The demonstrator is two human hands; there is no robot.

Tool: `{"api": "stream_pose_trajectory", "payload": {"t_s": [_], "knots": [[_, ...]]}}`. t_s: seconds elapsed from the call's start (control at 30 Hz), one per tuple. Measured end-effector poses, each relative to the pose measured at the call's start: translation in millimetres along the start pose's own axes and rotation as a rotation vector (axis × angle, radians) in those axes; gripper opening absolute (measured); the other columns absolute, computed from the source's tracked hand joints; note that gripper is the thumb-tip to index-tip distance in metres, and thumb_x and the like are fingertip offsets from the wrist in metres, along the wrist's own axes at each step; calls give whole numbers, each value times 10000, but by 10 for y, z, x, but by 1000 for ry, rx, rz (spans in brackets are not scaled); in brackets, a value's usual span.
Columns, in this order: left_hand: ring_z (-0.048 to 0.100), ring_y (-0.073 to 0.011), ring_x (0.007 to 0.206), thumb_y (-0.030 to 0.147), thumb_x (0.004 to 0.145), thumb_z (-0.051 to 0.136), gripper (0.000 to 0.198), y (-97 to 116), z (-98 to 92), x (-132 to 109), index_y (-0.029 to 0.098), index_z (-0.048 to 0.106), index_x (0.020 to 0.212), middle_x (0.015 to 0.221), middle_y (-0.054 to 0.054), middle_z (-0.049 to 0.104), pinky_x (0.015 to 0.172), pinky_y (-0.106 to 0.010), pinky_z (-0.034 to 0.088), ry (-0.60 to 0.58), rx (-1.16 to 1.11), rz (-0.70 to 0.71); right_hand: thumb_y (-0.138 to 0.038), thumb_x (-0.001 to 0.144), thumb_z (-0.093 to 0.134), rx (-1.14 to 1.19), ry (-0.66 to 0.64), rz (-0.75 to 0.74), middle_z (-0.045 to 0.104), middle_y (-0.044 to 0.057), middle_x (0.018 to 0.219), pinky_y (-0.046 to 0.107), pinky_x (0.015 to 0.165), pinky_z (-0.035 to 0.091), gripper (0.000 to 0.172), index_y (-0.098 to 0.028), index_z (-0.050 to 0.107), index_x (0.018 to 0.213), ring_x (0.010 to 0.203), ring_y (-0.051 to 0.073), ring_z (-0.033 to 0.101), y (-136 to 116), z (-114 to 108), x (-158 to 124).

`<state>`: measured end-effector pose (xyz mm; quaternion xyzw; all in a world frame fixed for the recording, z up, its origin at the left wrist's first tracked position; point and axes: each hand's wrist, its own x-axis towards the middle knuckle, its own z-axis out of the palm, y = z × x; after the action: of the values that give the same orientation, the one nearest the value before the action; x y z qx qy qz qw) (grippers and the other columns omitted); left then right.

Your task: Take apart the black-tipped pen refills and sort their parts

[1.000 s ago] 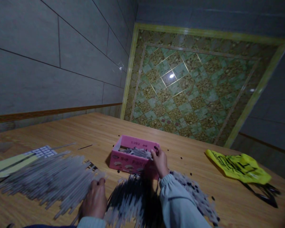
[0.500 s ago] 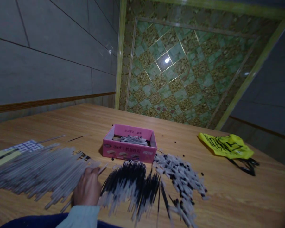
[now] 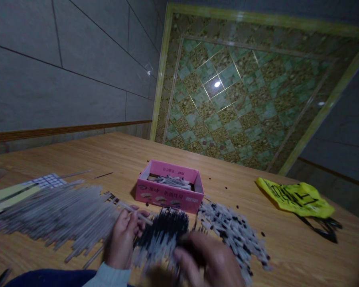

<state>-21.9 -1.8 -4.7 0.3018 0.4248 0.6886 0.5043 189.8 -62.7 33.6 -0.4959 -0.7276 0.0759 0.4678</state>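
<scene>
My left hand (image 3: 124, 235) is closed around a thin pen barrel (image 3: 142, 217), a whitish translucent tube that points toward the right. Left of that hand lies a wide pile of long translucent tubes (image 3: 68, 215). My right hand (image 3: 211, 257), blurred by motion, hovers with curled fingers over the near right side of a heap of thin sticks (image 3: 167, 231), black at one end and whitish at the other. Whether its fingers grip anything is hidden by the blur. Beyond the heap stands a pink open box (image 3: 170, 196) with whitish sticks inside.
Short whitish pieces with black ends (image 3: 233, 225) are scattered to the right. A yellow bag (image 3: 296, 197) with black straps lies farther right on the wooden table (image 3: 113, 151). Yellow paper (image 3: 8, 199) and a checked cloth (image 3: 49, 181) are at the left.
My right hand has come into view over the black-ended sticks. My left hand has turned and risen slightly, with the tube in its fingers. The camera view has shifted a little.
</scene>
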Motion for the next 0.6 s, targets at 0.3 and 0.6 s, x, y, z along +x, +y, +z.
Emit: {"api": "stream_pose_trajectory", "payload": {"t_s": [0.3,0.6], "knots": [[546,-88,547,254,606,744,403,-114,65,-17,128,564,944,769,-59,701,471,-178,397,-176,-112,-260,-80,584,565,-576,-278,373,704,72,648,241,493,344,162,-189,668,647,619,229,651,851,-64,121],[515,-57,501,268,626,747,364,-154,52,-7,122,583,917,784,-69,710,422,-147,354,-189,-58,-335,-21,472,474,-373,-480,155,703,-5,755,223,634,404,376,-257,704,653,737,185,633,707,80,44]]}}
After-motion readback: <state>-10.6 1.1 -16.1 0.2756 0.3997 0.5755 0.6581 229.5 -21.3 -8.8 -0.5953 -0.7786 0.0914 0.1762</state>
